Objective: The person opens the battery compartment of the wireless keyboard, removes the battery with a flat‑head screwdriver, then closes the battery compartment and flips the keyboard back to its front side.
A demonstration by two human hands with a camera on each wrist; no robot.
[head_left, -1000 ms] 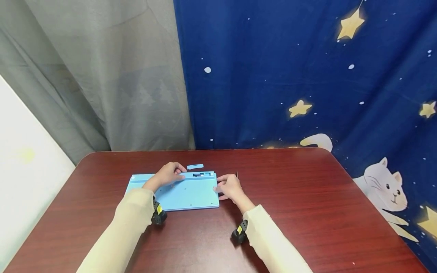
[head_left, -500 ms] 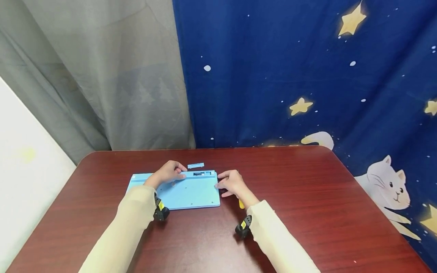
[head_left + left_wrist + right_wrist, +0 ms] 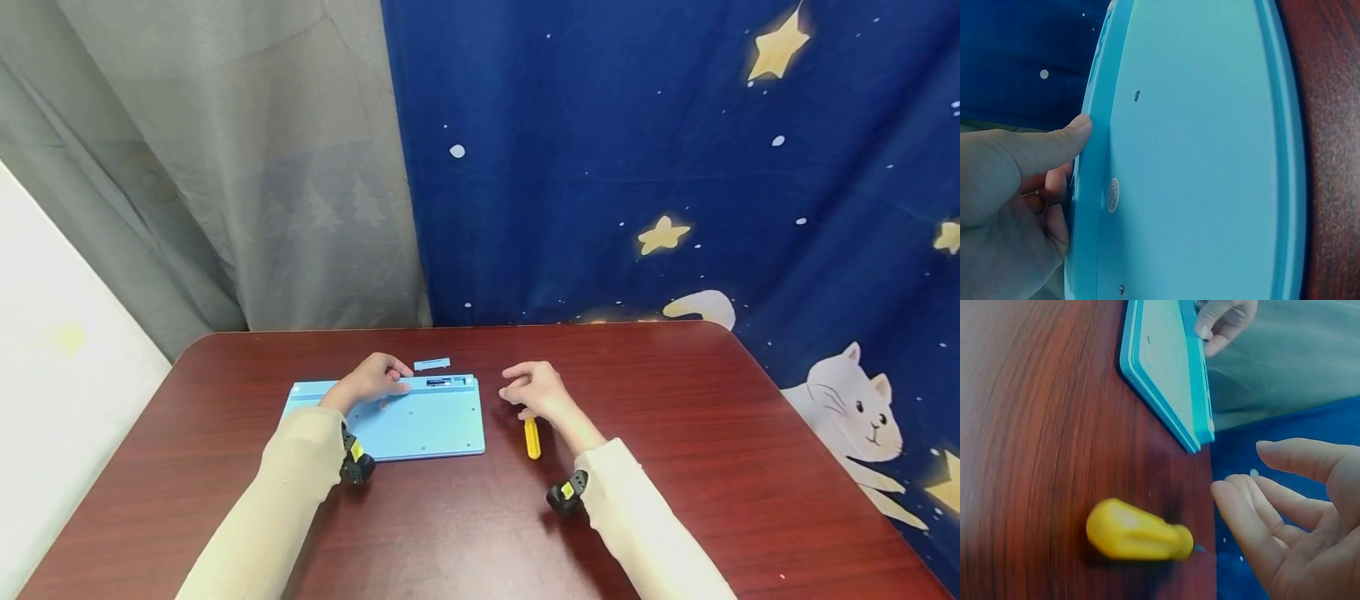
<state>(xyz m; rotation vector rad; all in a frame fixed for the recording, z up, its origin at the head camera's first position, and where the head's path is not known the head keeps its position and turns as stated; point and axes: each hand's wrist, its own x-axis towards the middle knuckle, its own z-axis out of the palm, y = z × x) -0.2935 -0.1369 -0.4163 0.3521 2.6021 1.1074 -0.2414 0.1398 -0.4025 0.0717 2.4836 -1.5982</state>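
Note:
A light blue keyboard (image 3: 438, 425) lies face down on the table, its screw-dotted underside up. My left hand (image 3: 369, 379) grips its far edge, the thumb on the raised strip and the curled fingers behind it, as the left wrist view shows. Right of that hand, the battery compartment (image 3: 439, 382) is uncovered, with something dark inside. The small blue battery cover (image 3: 431, 364) lies just beyond the keyboard. My right hand (image 3: 542, 390) hovers right of the keyboard, fingers relaxed and holding nothing. Below it a yellow-handled screwdriver (image 3: 1138, 532) rests on the table, its short shaft pointing away.
The reddish-brown table (image 3: 675, 467) reaches back to a grey curtain (image 3: 322, 208) and a blue star-patterned curtain (image 3: 540, 167). A white surface (image 3: 60, 375) stands along the left side.
My right hand has left the keyboard's right edge and moved to the right, uncovering the yellow screwdriver. The left hand keeps its grip, and the keyboard stays in place.

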